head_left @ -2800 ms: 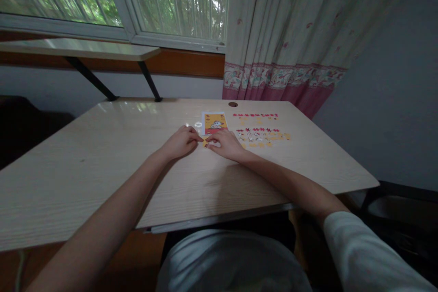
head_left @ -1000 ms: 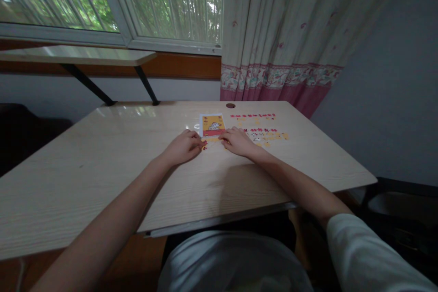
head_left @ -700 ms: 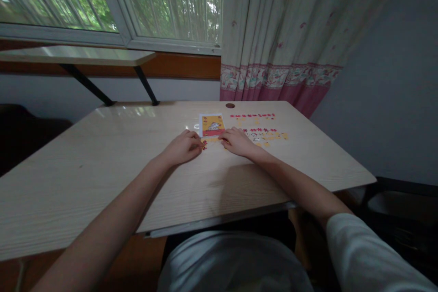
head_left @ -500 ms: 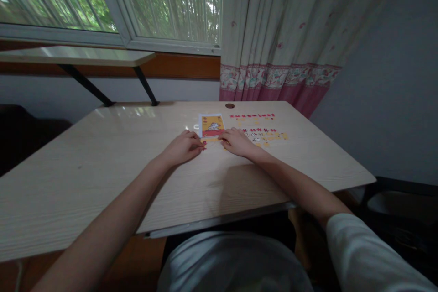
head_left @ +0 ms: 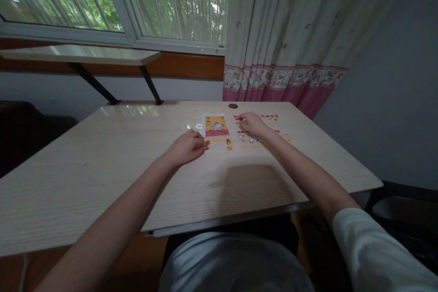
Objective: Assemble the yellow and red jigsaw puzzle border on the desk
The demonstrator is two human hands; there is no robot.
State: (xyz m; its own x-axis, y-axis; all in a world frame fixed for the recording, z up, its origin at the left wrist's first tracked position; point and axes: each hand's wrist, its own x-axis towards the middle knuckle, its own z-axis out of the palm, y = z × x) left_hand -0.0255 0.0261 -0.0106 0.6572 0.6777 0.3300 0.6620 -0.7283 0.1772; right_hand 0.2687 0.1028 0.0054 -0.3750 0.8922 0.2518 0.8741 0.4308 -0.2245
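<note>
A picture card (head_left: 216, 127) with a white cartoon animal on yellow and red lies on the desk. Just below it is a short yellow strip of what look like joined jigsaw puzzle pieces (head_left: 219, 143). At the strip's left end my left hand (head_left: 186, 147) rests with fingers curled and thumb closed against small red-marked pieces. My right hand (head_left: 252, 124) hovers over the loose pieces on the right, thumb and forefinger apart beside the back row of red pieces (head_left: 270, 116). Part of that row is hidden beneath it. White and yellow pieces (head_left: 251, 139) lie below its wrist.
The light wooden desk (head_left: 130, 169) has a round cable hole (head_left: 233, 106) at its back edge. A raised shelf (head_left: 112, 57) on black legs stands at the back left. Behind are a window and a floral curtain (head_left: 273, 75); a dark chair (head_left: 404, 210) is at the right.
My right hand has left the strip below the card and moved right and back to the loose pieces. My left hand stays at the strip's left end. The view has shifted slightly.
</note>
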